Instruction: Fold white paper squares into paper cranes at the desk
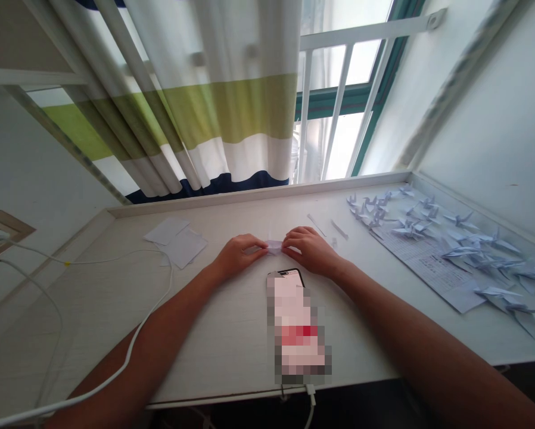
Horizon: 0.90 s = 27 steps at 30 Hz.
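Between my two hands, just above the middle of the white desk, is a small folded piece of white paper (274,245). My left hand (240,251) pinches its left end between thumb and fingers. At the right end, my right hand (310,249) grips it in the same way. The fingertips hide both ends, and the exact shape of the folds is too small to make out. Right below the hands lies a phone (294,322), its screen lit and blurred out, with a cable plugged into its lower end.
Several folded paper cranes (459,220) cover the right side, some on a written sheet (428,268). Loose paper squares (184,247) lie left of my hands. Thin paper strips (339,229) are beyond my right hand. A white cable (137,333) crosses my left forearm. Curtains (232,107) hang behind.
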{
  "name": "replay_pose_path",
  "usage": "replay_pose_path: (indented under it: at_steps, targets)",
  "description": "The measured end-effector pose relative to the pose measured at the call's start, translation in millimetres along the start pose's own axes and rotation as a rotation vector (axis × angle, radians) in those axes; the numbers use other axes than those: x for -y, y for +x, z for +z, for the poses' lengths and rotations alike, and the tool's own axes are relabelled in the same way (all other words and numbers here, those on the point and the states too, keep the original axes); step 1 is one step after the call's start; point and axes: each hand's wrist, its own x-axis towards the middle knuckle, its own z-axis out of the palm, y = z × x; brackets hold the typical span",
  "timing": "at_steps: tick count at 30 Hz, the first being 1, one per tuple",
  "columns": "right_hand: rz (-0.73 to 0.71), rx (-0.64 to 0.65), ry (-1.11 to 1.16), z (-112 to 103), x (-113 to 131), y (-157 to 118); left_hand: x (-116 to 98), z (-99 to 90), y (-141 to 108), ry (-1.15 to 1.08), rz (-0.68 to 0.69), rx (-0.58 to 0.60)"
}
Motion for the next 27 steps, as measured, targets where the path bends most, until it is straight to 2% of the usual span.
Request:
replay_pose_path:
  at_steps: [4,9,15,21,27]
  targets:
    - [-0.009,0.012,-0.026,0.5,0.0,0.0,-6.4,-1.0,0.8,0.091,0.036,-0.025]
    - [-0.034,-0.005,-0.069,2.2,0.6,-0.3,-7.2,-2.8,-0.5,0.111,0.050,0.029]
    - [-0.086,-0.059,-0.001,2.8,-1.0,1.3,-7.4,-6.1,-1.4,0.124,0.097,0.076]
    - [-0.118,-0.065,-0.030,4.0,-4.5,1.8,-4.3,-6.1,-1.6,0.145,0.039,0.085]
    - [-0.088,-0.036,-0.034,3.0,-3.1,1.6,-3.1,-6.6,0.3,0.156,0.133,0.092]
